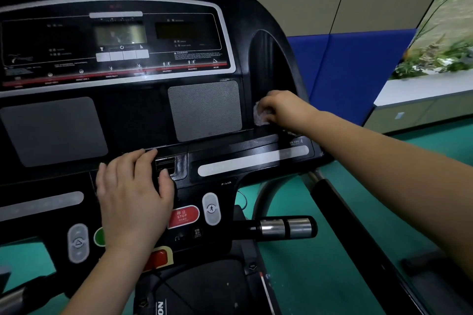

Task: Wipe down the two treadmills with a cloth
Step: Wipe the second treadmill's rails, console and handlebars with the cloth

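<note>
Pressing a small pale cloth (260, 117) into the recessed pocket (266, 64) at the console's right side, the right hand (282, 109) has its grip curled tight around the bunched fabric, most of which hides under the fingers. Beside that grip stands the grey speaker grille (204, 110) of the treadmill (122, 38). The left hand (133, 194) lies flat, grip spread wide and holding nothing, with the red STOP button (183, 216) touching its thumb side.
</note>
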{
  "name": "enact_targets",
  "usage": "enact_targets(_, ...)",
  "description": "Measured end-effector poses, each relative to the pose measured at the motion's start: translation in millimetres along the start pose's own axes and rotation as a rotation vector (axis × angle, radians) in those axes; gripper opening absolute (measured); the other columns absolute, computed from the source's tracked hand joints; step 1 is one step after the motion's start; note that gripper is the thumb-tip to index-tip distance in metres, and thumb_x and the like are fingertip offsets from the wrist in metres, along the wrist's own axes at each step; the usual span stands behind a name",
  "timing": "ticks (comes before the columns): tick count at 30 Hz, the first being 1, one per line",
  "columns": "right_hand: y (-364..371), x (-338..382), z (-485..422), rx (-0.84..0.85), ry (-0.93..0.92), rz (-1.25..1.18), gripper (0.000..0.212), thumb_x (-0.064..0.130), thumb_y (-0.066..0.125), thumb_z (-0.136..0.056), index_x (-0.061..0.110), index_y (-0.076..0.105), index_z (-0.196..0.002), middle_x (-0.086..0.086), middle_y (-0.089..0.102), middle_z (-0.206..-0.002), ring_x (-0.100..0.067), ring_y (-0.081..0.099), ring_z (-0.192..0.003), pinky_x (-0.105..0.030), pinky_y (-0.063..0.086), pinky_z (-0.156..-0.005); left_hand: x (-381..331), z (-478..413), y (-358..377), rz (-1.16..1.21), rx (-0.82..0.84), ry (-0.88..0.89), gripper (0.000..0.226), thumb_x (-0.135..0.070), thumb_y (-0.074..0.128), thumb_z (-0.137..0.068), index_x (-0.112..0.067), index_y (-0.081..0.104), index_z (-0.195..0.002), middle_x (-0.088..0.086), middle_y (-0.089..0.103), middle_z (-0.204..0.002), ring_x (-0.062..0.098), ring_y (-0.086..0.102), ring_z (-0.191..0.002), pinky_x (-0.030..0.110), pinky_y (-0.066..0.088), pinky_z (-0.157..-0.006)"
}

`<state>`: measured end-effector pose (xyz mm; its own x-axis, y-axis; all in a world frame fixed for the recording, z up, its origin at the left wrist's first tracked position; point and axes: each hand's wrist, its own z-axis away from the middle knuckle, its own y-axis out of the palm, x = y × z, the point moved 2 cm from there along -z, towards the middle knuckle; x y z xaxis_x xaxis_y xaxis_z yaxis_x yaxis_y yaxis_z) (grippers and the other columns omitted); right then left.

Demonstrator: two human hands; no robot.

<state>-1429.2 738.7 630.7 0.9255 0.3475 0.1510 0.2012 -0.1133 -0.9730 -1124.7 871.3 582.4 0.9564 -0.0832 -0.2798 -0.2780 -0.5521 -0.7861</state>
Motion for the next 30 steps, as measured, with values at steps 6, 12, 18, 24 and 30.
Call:
enact_targets(6, -30.6, 4.2, -20.8, -0.447, 0.072, -0.115, 0.018, 0.014, 0.062, -0.087, 0.012, 0.068, -0.104, -0.009, 0.057, -0.1, -0.022, 0.054, -0.091, -0.027, 0.039, -0.079, -1.9, 0.1, 1.1, -0.002, -0.007, -0.006, 0.047, -0.035, 0.042, -0.085, -0.011, 0.059, -0.121, 0.009, 0.055, -0.122, 0.03, 0.044, -0.12, 0.047, 0.015, -0.117)
enact_targets(12, -77.0, 23.1, -65.0, -0.637, 0.226, -0.362, 0.022, 0.023, 0.058, -0.092, 0.015, 0.062, -0.112, -0.008, 0.056, -0.116, -0.013, 0.052, -0.1, -0.019, 0.037, -0.085, -1.3, -0.3, 0.1, -0.008, -0.015, -0.004, 0.046, -0.033, 0.044, -0.084, -0.01, 0.06, -0.12, 0.01, 0.056, -0.12, 0.03, 0.045, -0.118, 0.048, 0.017, -0.116)
enact_targets(18, -20.0, 33.8, -21.7, -0.308, 0.279, -0.398, 0.027, 0.025, 0.041, -0.101, 0.005, 0.046, -0.118, -0.007, 0.05, -0.096, -0.019, 0.047, -0.083, -0.024, 0.028, -0.065, -1.2, 0.4, 0.7, -0.008, -0.006, -0.002, 0.046, -0.033, 0.044, -0.085, -0.01, 0.059, -0.121, 0.011, 0.056, -0.121, 0.03, 0.045, -0.118, 0.048, 0.016, -0.116)
enact_targets(24, -43.5, 23.2, 13.9, 0.125, 0.132, -0.29, 0.02, 0.037, 0.058, -0.092, 0.026, 0.062, -0.108, 0.005, 0.058, -0.106, -0.012, 0.052, -0.098, -0.026, 0.04, -0.085, -1.7, -0.5, 0.9, -0.009, 0.001, -0.003, 0.047, -0.033, 0.043, -0.085, -0.009, 0.059, -0.121, 0.011, 0.056, -0.122, 0.03, 0.044, -0.119, 0.049, 0.016, -0.117)
enact_targets(30, -99.7, -2.1, -37.3, -0.318, -0.121, 0.117, 0.025, 0.023, 0.065, -0.086, 0.016, 0.07, -0.109, -0.011, 0.055, -0.114, -0.031, 0.051, -0.104, -0.034, 0.041, -0.093, -0.7, -0.6, 0.6, -0.005, 0.0, -0.001, 0.047, -0.034, 0.043, -0.085, -0.009, 0.059, -0.121, 0.01, 0.055, -0.121, 0.03, 0.044, -0.119, 0.048, 0.016, -0.117)
